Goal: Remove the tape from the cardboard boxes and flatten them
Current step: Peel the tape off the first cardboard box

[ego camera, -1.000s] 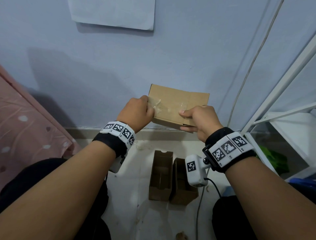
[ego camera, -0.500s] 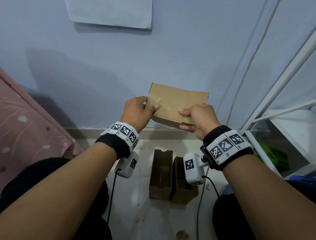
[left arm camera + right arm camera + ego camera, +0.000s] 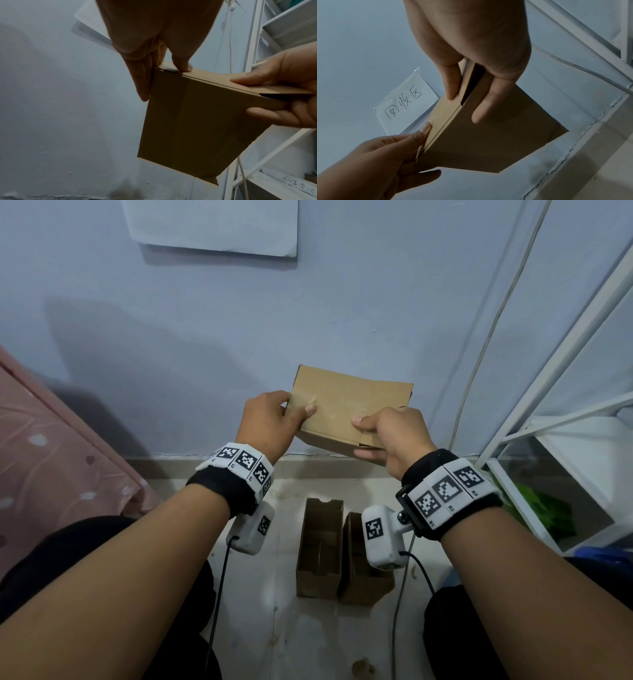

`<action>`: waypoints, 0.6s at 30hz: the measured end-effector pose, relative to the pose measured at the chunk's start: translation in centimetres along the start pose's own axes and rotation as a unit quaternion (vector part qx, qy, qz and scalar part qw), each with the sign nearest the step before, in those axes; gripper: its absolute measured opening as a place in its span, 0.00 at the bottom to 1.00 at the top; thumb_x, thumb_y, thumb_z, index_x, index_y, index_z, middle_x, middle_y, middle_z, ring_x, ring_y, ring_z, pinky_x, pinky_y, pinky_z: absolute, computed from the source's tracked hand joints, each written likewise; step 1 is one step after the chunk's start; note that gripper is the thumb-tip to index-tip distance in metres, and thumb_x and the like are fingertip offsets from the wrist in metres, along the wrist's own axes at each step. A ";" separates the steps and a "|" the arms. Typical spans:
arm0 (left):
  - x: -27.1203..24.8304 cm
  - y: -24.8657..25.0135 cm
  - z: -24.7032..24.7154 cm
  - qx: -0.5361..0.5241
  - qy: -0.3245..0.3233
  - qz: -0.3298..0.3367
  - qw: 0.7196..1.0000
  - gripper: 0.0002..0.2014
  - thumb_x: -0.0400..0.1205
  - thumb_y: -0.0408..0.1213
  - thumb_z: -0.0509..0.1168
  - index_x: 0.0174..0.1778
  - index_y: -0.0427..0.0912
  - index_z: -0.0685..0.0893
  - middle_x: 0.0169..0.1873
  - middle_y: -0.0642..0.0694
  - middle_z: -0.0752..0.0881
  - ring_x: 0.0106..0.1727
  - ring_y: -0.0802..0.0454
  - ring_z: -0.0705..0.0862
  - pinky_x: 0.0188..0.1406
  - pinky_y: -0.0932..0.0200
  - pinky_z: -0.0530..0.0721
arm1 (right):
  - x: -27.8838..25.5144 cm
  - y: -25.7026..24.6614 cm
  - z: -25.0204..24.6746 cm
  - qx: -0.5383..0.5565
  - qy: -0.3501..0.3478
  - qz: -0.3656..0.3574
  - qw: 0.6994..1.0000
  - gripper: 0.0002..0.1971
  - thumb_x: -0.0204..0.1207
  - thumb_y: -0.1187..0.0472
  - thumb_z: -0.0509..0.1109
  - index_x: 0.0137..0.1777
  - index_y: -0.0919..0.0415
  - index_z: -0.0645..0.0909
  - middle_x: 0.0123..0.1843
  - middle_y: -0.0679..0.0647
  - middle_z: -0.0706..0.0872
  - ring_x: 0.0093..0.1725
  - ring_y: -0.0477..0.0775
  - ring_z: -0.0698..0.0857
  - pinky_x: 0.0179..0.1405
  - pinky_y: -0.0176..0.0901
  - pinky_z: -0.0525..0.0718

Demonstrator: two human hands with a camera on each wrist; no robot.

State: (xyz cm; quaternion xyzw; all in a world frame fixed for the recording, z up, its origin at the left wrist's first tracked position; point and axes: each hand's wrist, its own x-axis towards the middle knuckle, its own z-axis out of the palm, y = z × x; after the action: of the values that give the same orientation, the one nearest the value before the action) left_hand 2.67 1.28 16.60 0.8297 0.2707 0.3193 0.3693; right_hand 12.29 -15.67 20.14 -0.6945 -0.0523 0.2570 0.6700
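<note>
My left grip (image 3: 270,422) pinched the near-left corner of the cardboard box (image 3: 346,409), thumb on the top face and fingers down its end, while my right grip (image 3: 394,436) clamped the opposite end, thumb above and fingers beneath, so the box hung in the air between the two, well above the floor (image 3: 284,628). At my right grip a flap stood slightly ajar, a dark gap showing at the seam, and I could make out no tape on the face between my thumbs; I judged that this box was stripped and ready to be opened and pressed flat. Below my wrists two more boxes (image 3: 320,546) stood open on the floor, side by side and touching, neither yet flattened, so most of the job remained.
</note>
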 end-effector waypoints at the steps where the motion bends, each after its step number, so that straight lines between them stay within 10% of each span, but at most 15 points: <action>1: -0.1 0.0 0.0 0.008 -0.001 0.006 1.000 0.18 0.84 0.53 0.70 0.48 0.40 0.91 0.36 0.44 0.91 0.39 0.51 0.89 0.36 0.69 0.81 | 0.1 0.0 -0.1 -0.002 0.001 0.001 1.000 0.08 0.76 0.75 0.76 0.44 0.66 0.80 0.49 0.55 0.87 0.58 0.59 0.89 0.46 0.59 0.94; 18: -0.3 0.6 -0.2 0.025 -0.074 -0.037 0.996 0.16 0.75 0.47 0.77 0.55 0.44 0.86 0.43 0.50 0.90 0.43 0.53 0.89 0.37 0.66 0.83 | 0.8 1.1 -0.1 -0.031 0.030 -0.028 0.999 0.20 0.73 0.74 0.78 0.64 0.70 0.81 0.58 0.61 0.89 0.51 0.57 0.93 0.38 0.59 0.95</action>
State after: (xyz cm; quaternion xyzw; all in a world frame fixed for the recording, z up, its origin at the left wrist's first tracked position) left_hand 2.48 0.82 17.04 0.8498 0.2807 0.2361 0.3786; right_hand 12.71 -15.48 18.88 -0.7205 -0.0597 0.2152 0.6565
